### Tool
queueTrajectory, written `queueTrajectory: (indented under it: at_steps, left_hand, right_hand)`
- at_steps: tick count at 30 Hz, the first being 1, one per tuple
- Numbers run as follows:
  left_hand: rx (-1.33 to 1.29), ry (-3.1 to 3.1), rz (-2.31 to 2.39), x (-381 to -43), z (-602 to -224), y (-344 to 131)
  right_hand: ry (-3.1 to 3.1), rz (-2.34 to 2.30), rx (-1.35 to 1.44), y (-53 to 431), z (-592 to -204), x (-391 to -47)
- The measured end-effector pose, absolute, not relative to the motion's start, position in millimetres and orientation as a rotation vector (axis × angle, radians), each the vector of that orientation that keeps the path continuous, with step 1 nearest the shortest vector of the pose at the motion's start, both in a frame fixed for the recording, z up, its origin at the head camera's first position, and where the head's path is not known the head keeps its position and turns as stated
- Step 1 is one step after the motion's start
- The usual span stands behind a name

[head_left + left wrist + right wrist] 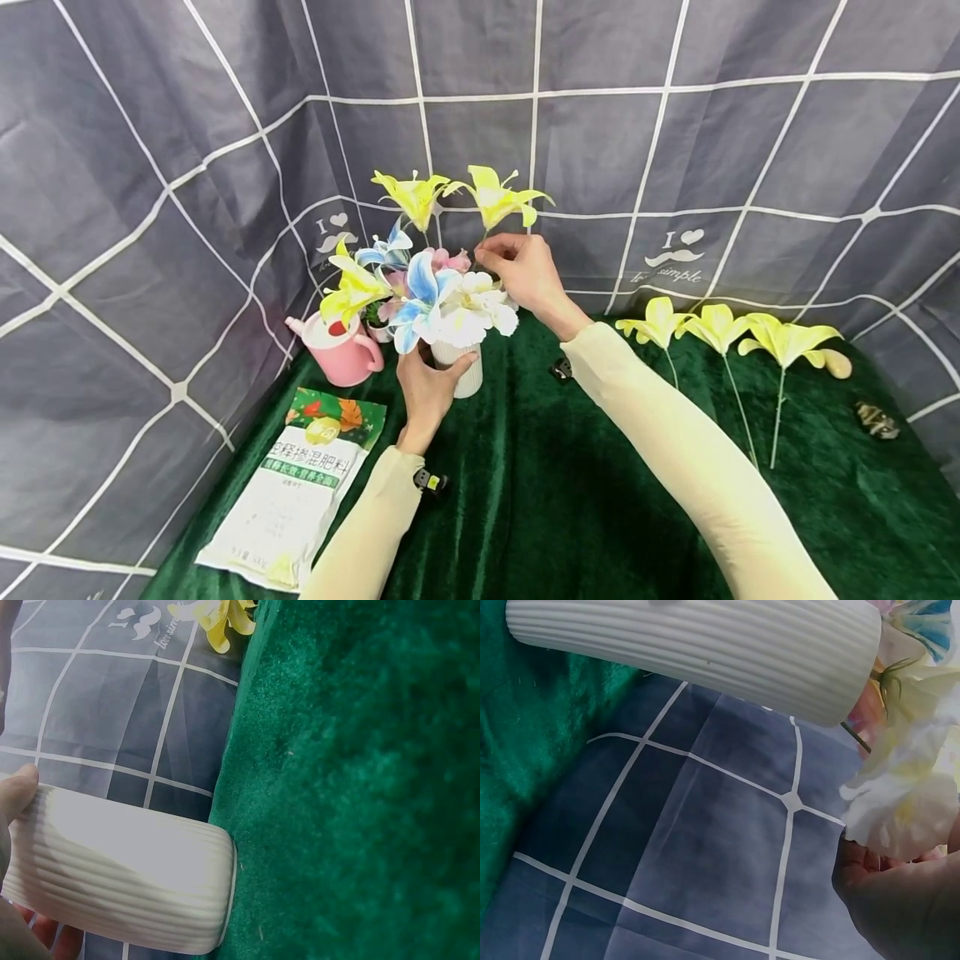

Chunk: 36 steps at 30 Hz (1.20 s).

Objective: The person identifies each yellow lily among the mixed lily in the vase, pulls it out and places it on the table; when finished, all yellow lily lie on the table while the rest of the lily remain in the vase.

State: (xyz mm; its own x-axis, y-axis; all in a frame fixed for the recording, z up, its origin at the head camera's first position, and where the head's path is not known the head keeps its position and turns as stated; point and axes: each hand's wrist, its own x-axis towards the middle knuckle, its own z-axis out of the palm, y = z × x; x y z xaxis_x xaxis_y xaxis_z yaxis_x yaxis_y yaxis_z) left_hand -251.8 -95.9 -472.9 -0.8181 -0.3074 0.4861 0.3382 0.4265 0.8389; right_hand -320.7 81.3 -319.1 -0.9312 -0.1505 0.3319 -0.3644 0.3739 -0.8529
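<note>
A white ribbed vase stands on the green cloth, filled with blue, white, pink and yellow artificial flowers. My left hand grips its side, thumb in front; in the left wrist view the fingers wrap under the ribbed wall. Above the bouquet, my right hand pinches the stem of a yellow lily at the back right. White blossoms partly hide those fingertips in the right wrist view. Beside that lily rises another yellow lily, and a third yellow lily leans out to the left.
Left of the vase stands a pink watering can, with a white and green fertilizer bag lying nearer. Three yellow lilies with stems lie at the right, near a small patterned object. Grey checked curtain encloses the table.
</note>
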Motion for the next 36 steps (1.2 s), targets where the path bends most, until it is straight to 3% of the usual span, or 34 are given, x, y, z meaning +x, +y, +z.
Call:
queueTrajectory:
  at_steps: [19, 36]
  left_hand:
    - [-0.042, -2.070, -1.404, -252, -472, -95]
    - [0.009, -2.116, -1.386, -250, -471, -95]
  right_hand:
    - [-2.238, 1.560, 0.437, 80, -310, -313]
    - [-1.784, 1.898, 0.389, 102, -291, -306]
